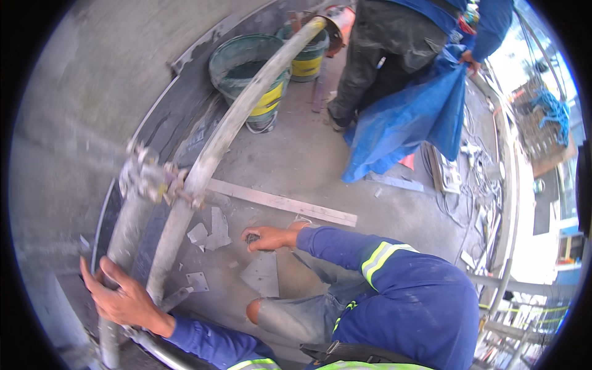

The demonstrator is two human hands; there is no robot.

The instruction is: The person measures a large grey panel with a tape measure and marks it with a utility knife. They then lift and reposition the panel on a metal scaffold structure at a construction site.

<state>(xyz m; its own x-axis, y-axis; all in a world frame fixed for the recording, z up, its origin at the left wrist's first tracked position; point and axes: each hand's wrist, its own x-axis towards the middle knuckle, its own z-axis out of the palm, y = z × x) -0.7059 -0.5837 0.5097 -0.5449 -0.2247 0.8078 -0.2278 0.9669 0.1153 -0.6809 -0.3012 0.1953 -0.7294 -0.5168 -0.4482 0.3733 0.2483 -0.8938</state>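
Left hand [126, 299] open, fingers spread at the pipe [126, 237], probably for balance; can't tell if touching. Right hand [271, 238] curled round a dark lump [251, 238], low over the floor [302, 148] (scraps [218, 229] beside). Beyond: batten [283, 202] lying flat, buckets [270, 98] near floor's wall edge, likely clear of footing; co-worker [388, 49] gripping tarp [410, 120].

- Ten o'clock: bare grey concrete wall [80, 123].
- Eleven o'clock: large green bucket [271, 98] with a yellow band, upright on the floor [308, 154].
- Twelve o'clock: smaller green bucket [306, 66], also yellow-banded.
- One o'clock: co-worker [394, 52] in dark trousers, bent over, face out of view.
- Two o'clock: blue tarp [410, 120], gripped by the co-worker.
- Between two and three: bundled blue rope [553, 111].
- Three o'clock: tangled cables [478, 169].
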